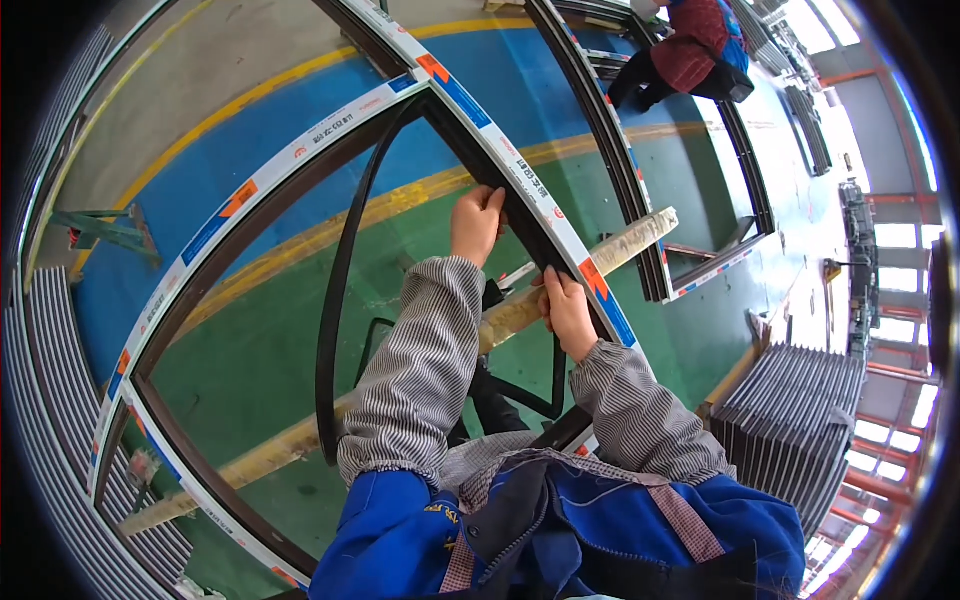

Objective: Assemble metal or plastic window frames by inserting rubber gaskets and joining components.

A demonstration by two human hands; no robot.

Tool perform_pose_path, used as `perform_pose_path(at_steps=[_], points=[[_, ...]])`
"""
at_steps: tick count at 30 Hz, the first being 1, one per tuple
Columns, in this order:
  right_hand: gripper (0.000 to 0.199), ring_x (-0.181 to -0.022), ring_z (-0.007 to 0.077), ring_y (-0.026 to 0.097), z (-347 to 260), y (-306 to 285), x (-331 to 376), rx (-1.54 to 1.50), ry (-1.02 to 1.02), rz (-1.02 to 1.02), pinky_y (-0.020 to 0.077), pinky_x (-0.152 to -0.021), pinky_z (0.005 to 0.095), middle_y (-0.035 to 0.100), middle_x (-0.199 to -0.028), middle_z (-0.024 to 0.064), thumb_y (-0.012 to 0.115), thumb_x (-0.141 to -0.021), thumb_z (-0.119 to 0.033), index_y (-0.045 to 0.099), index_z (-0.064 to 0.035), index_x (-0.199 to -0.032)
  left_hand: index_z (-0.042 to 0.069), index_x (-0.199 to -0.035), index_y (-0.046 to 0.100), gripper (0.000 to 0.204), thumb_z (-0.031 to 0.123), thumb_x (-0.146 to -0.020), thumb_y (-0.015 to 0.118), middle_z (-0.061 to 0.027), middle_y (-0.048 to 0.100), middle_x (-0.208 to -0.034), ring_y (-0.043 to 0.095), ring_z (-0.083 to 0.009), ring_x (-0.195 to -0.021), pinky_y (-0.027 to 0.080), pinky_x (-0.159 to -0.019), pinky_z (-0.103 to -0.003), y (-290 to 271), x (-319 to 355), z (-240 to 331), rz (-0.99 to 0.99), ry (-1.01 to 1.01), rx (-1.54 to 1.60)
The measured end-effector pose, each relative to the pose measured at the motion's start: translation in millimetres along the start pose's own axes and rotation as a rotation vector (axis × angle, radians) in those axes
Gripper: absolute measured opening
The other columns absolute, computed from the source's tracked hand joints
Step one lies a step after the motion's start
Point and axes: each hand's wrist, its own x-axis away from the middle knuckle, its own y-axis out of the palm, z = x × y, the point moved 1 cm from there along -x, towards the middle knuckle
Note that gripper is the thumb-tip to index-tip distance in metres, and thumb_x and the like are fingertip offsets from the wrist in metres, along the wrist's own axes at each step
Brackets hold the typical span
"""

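Observation:
A large window frame (522, 178), dark inside with white, blue and orange protective film on its faces, lies in front of me. A black rubber sealing strip (345, 270) runs along its inner edge from the far corner and hangs down in a long loose loop. My left hand (477, 226) is closed, thumb and fingers pinching the strip against the frame's right-hand bar. Nearer to me on the same bar, my right hand (568, 314) presses with its thumb, fingers curled under the edge. More strip (557, 380) hangs below it. What the fingertips grip is partly hidden.
Wrapped support beams (640, 238) pass under the frame. Another frame (610, 150) stands to the right, with a co-worker (690, 50) beyond it. Stacked metal profiles (790, 395) lie at the right, and long profiles (60, 340) at the left. A green stand (105, 228) is on the floor.

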Motion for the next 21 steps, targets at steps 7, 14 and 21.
perform_pose_path(at_steps=[7, 14, 21], points=[[0.026, -0.055, 0.0289, 0.058, -6, -12, 11, 0.963, -0.535, 0.157, 0.0464, -0.053, 0.0401, 0.056, -0.061, 0.0104, 0.055, -0.095, -0.027, 0.058, -0.0018, -0.093, 0.001, -0.077, 0.060, 0.024, 0.018, -0.094, 0.060, -0.0031, 0.055, -0.055, 0.048, -0.0092, -0.044, 0.036, -0.042, -0.026, 9, -2, -6, -0.005, 0.131, 0.156], [0.038, -0.083, 0.0356, 0.062, -89, 16, -10, 1.099, -1.168, 0.539, 0.0492, -0.076, 0.0433, 0.064, -0.089, 0.0144, 0.068, -0.083, -0.025, 0.058, -0.0035, -0.113, 0.002, -0.077, 0.060, 0.022, 0.016, -0.094, 0.060, -0.0022, 0.054, -0.056, 0.046, -0.0079, -0.045, 0.034, -0.041, -0.025, 11, 2, -5, 0.049, 0.161, 0.170], [0.042, -0.093, 0.0376, 0.063, -75, 27, -63, 0.981, -0.711, 0.386, 0.0481, -0.079, 0.0456, 0.066, -0.099, 0.0192, 0.068, -0.084, -0.029, 0.055, -0.0024, -0.114, 0.000, -0.078, 0.060, 0.022, 0.015, -0.093, 0.061, -0.0017, 0.054, -0.057, 0.046, -0.0081, -0.048, 0.034, -0.044, -0.026, 16, -1, -8, 0.050, 0.123, 0.232]])
